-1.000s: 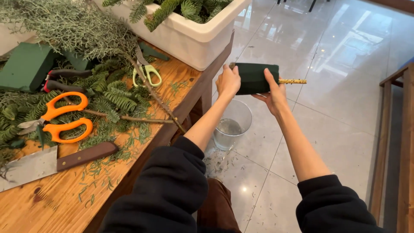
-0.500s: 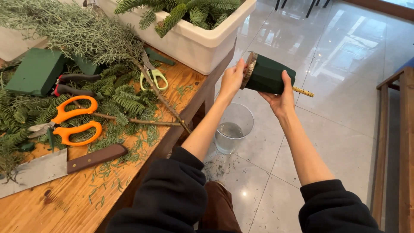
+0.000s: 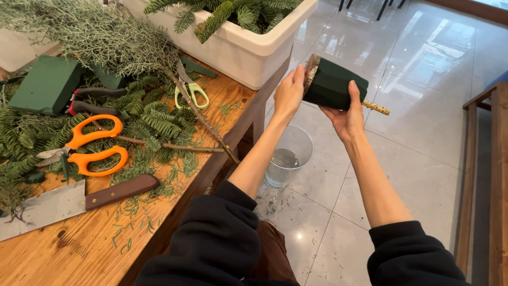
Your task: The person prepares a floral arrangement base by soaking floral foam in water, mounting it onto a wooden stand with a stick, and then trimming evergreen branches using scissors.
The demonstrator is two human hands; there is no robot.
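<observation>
Both my hands hold a dark green foam cylinder (image 3: 334,83) out over the tiled floor, to the right of the wooden table (image 3: 63,254). My left hand (image 3: 290,94) presses against its left end, where a brownish round disc (image 3: 310,70) shows. My right hand (image 3: 348,117) cups the cylinder from below and the right. A thin yellowish stick (image 3: 377,108) pokes out of the cylinder's right end. Below my hands a clear plastic cup (image 3: 288,157) with some water stands on the floor.
On the table lie orange scissors (image 3: 87,146), a brown-handled knife (image 3: 69,200), green-handled snips (image 3: 190,91), a green foam block (image 3: 46,85), evergreen sprigs and a bare twig (image 3: 174,145). A white planter box (image 3: 248,50) with greenery sits behind. Wooden furniture (image 3: 489,180) stands at right.
I have tilted and turned the foam cylinder so its left end with the disc faces up toward me. Both hands shifted slightly lower and right with it.
</observation>
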